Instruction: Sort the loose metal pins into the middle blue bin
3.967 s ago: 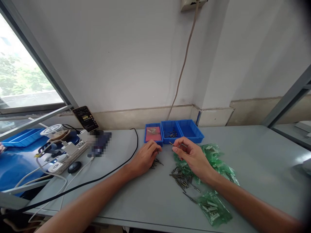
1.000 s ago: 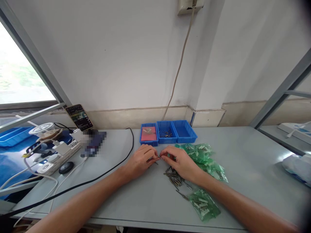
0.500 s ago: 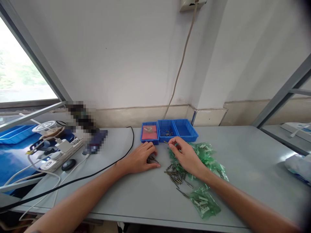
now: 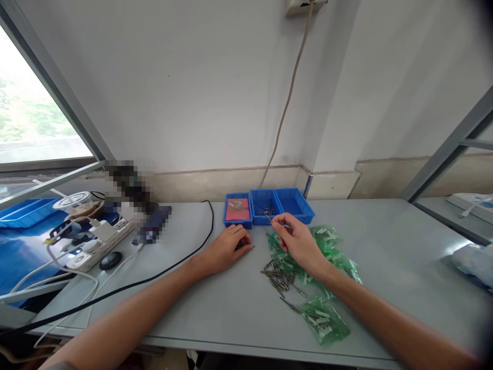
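Observation:
My right hand (image 4: 298, 239) pinches a thin metal pin (image 4: 268, 218) between thumb and fingertips, at the front edge of the blue bin (image 4: 264, 222) in the middle. Several similar pins (image 4: 265, 209) lie inside that bin. Fingers curled, my left hand (image 4: 229, 247) rests on the table over a few metal pins (image 4: 239, 246), mostly hidden beneath it. Between the hands and nearer to me is a loose pile of metal pins (image 4: 280, 280). Green plastic bags (image 4: 335, 257) lie under and beside my right forearm, and another green bag (image 4: 323, 321) with pins sits closer.
Left of the middle bin stands a blue bin with a red card (image 4: 236, 210); on its right is another blue bin (image 4: 295, 205). A black cable (image 4: 169, 266) crosses the table on the left, near a power strip (image 4: 103, 244) and a round black object (image 4: 110, 260).
My right hand has moved slightly right and up with the pin, whose angle has changed. My left hand has closed further over its pins, and the thumb has drawn in.

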Demonstrator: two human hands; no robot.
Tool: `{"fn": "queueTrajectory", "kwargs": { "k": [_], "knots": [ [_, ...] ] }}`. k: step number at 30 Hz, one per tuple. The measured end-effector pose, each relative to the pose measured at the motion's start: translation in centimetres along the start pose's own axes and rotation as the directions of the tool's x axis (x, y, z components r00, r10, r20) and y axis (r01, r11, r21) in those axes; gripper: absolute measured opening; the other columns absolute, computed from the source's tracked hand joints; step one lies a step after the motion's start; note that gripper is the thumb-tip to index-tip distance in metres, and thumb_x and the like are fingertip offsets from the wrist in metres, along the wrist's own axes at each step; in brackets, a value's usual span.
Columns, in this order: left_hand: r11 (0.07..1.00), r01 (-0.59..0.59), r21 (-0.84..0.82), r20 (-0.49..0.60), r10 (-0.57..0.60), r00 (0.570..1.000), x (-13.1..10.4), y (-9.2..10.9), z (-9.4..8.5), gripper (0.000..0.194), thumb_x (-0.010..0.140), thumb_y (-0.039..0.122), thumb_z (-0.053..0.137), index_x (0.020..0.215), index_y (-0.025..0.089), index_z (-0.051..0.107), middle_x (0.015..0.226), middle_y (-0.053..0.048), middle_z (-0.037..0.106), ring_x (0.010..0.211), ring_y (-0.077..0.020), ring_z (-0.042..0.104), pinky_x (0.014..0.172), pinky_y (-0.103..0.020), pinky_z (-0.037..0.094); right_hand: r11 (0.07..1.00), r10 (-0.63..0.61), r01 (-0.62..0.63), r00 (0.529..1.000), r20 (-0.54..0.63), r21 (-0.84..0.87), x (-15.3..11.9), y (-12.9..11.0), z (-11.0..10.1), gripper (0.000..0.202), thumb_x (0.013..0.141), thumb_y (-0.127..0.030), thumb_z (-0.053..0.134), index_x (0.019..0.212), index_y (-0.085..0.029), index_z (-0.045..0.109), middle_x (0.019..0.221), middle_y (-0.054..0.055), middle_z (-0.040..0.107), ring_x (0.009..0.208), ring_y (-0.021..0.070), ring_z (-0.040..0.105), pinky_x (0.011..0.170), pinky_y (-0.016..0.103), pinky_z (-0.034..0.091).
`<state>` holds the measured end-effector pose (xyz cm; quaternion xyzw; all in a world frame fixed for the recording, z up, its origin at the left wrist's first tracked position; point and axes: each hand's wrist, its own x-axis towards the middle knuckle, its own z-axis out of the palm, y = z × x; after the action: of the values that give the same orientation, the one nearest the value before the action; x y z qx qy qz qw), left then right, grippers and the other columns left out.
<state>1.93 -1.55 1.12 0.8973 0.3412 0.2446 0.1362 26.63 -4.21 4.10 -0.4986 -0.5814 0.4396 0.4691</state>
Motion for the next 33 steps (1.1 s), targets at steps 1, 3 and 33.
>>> {"fn": "queueTrajectory", "kwargs": {
  "k": [1,3,33],
  "knots": [
    [1.0,-0.006,0.003,0.004,0.006,1.0,0.0,0.0,0.0,0.015,0.108,0.035,0.058,0.103,0.021,0.061,0.1,-0.004,0.063,0.093,-0.0203,0.057,0.085,-0.032,0.047,1.0,0.012,-0.012,1.0,0.01,0.019,0.0,-0.2,0.0,0.036,0.093,-0.059,0.065,0.103,-0.024,0.065,0.061,-0.006,0.046,0.053,0.0153,0.044,0.05,0.028,0.035],
    [1.0,-0.017,0.019,0.005,0.017,1.0,-0.1,-0.1,0.0,0.015,0.108,0.035,0.057,0.103,0.021,0.062,0.1,-0.004,0.063,0.094,-0.0205,0.057,0.085,-0.033,0.047,0.998,0.026,-0.027,0.999,0.027,0.055,-0.1,-0.5,0.0,0.039,0.091,-0.058,0.067,0.107,-0.022,0.069,0.061,-0.005,0.047,0.054,0.0146,0.043,0.052,0.028,0.034],
    [0.999,-0.04,0.019,0.049,0.039,0.998,-0.3,0.3,-0.5,0.013,0.109,0.031,0.054,0.105,0.021,0.061,0.102,-0.005,0.062,0.095,-0.0208,0.056,0.088,-0.033,0.048,0.982,-0.031,0.001,0.988,0.152,0.191,-0.8,-0.9,0.4,0.033,0.096,-0.055,0.066,0.099,-0.023,0.069,0.086,0.001,0.058,0.063,0.0131,0.045,0.058,0.029,0.038]
  ]
}}
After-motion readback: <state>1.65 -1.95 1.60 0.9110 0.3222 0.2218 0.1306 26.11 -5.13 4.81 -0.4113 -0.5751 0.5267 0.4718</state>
